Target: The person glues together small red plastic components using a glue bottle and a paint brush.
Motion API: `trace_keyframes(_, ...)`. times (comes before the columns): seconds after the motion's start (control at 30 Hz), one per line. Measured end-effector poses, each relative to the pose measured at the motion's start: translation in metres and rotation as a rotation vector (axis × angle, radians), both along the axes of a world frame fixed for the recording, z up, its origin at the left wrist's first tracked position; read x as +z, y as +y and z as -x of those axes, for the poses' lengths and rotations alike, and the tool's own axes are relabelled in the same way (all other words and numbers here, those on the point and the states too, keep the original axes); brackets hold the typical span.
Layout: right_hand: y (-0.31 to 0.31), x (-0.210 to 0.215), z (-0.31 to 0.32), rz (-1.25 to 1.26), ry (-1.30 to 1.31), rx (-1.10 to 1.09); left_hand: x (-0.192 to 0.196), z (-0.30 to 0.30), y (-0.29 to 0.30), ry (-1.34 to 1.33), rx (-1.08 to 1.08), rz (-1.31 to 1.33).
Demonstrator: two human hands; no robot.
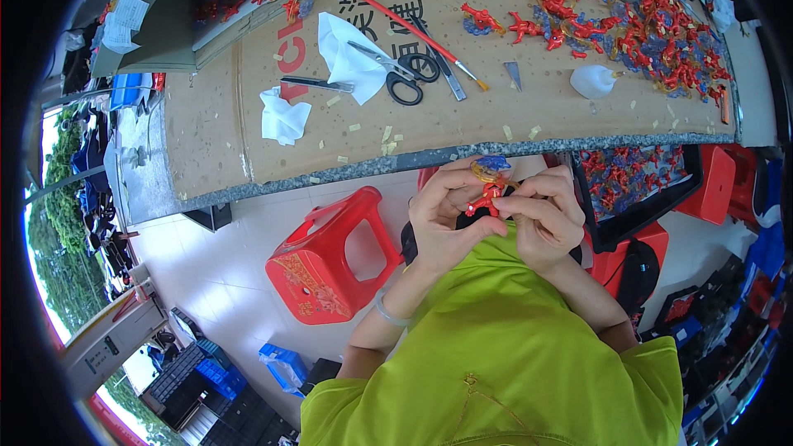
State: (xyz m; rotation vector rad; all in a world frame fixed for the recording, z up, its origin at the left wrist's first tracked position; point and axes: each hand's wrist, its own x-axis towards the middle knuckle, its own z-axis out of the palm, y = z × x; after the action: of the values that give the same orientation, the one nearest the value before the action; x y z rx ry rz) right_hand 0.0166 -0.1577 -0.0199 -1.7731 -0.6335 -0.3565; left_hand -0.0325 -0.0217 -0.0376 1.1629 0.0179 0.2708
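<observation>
Both my hands meet in front of my chest, just below the table edge. My left hand and my right hand pinch a small red toy figure with a blue and orange piece on top. The fingers of both hands close around it. A pale bracelet sits on my left wrist. A heap of similar red and blue figures lies at the table's far right.
On the cardboard-covered table lie black scissors, a red-handled brush, white cloths, a small white bottle and a metal tool. A red plastic stool stands on the floor to my left. A dark tray of figures sits at my right.
</observation>
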Motion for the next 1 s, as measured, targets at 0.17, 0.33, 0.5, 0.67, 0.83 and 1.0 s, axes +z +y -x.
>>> trace_keyframes(0.17, -0.002, 0.005, -0.001, -0.126, 0.187, -0.034, 0.0, 0.001, 0.004, -0.007, 0.019, -0.099)
trace_keyframes(0.33, -0.008, 0.001, -0.002, -0.2, 0.356, -0.031, 0.011, 0.0, 0.001, -0.053, 0.146, -0.338)
trace_keyframes(0.5, -0.005, -0.002, -0.002, -0.262, 0.461, 0.038, 0.01, -0.002, 0.004, -0.157, 0.198, -0.523)
trace_keyframes(0.67, -0.001, 0.0, -0.002, -0.305, 0.541, 0.07, 0.011, -0.004, 0.005, -0.198, 0.194, -0.535)
trace_keyframes(0.83, 0.0, 0.001, -0.003, -0.298, 0.569, 0.105, 0.016, -0.005, 0.004, -0.2, 0.196, -0.514)
trace_keyframes(1.0, 0.0, 0.003, -0.003, -0.305, 0.573, 0.114, 0.015, -0.005, 0.005, -0.224, 0.188, -0.535)
